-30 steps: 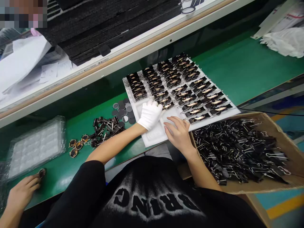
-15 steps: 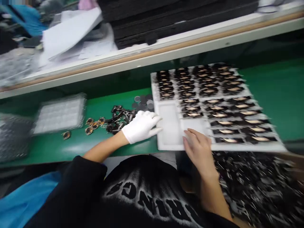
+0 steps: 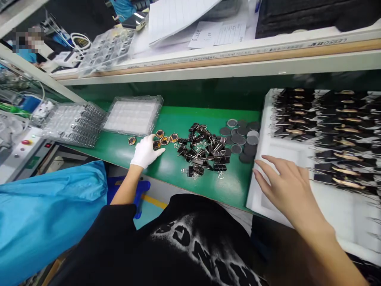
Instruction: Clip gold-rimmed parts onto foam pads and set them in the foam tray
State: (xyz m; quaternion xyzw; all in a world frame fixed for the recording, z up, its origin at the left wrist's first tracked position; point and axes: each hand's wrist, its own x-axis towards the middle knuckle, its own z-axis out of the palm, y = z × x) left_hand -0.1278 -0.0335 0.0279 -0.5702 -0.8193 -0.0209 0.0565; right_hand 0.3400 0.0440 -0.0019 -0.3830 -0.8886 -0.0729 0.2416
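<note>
My left hand (image 3: 145, 151), in a white glove, reaches over the green bench at the cluster of small round parts with black and copper-coloured insides (image 3: 164, 140). Its thumb and fingers are apart around the nearest one, with no clear grip on it. My bare right hand (image 3: 287, 184) hovers over the left side of a white foam tray (image 3: 253, 194), fingers spread and holding nothing. Rows of black binder clips with thin light-coloured edges between them (image 3: 347, 169) fill parts of that tray. Between my hands lies a heap of loose black binder clips (image 3: 202, 149).
Dark and clear discs (image 3: 238, 138) lie beside the foam tray. A clear plastic tray with white cells (image 3: 131, 115) and a stack of clear trays (image 3: 71, 123) are to the left. A shelf edge (image 3: 190, 73) runs above the bench, and someone's blue sleeve (image 3: 59, 210) is close by.
My left hand has moved from the foam tray's left edge across to the round parts. The view has swung left. My right hand stays over the tray, its fingers more spread.
</note>
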